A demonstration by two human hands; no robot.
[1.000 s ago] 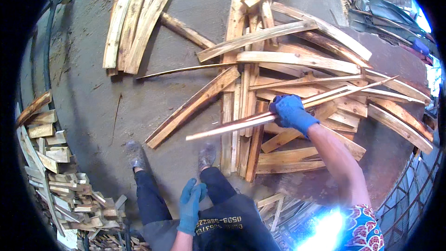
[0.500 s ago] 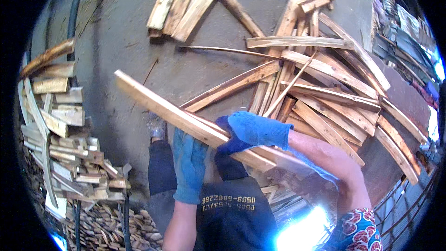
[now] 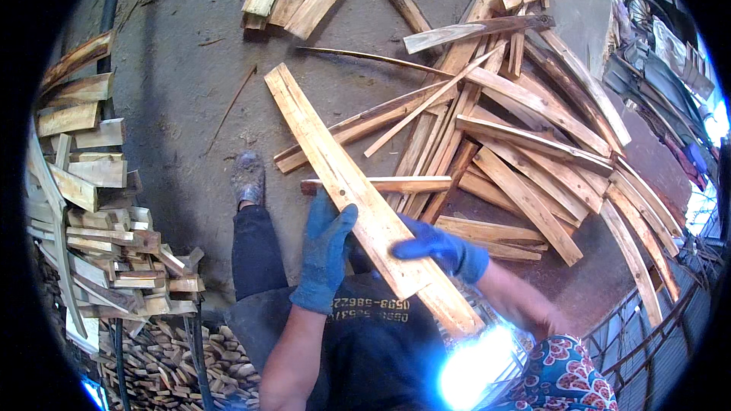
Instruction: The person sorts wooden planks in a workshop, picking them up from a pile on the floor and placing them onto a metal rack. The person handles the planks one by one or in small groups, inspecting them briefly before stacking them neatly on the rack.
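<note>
From where I stood, the person held a pale upper board (image 3: 343, 183) on a slant in front of the dark apron (image 3: 365, 365), its far end up and to the left above the grey floor (image 3: 175, 137), its near end close to the body on the right. What looked like a lower board (image 3: 453, 308) stuck out from under that near end.

The right hand (image 3: 445, 247), in a blue glove, was closed on the wood near the near end, thumb flat across the upper face, fingers hidden underneath. The left hand (image 3: 327, 247) lay along the left edge, thumb up against it; its fingers were partly out of sight, so I could not tell whether it gripped or merely propped.

To my eye, good handling here called for the left palm well under the middle, since most of the length reached away from the right hand and would want to tip. Squaring the two near ends and pinching both pieces together would keep the lower one from sliding. The far end needed to stay clear of the narrow batten (image 3: 411, 184) behind it and the loose heap (image 3: 533, 205) to the right.
</note>
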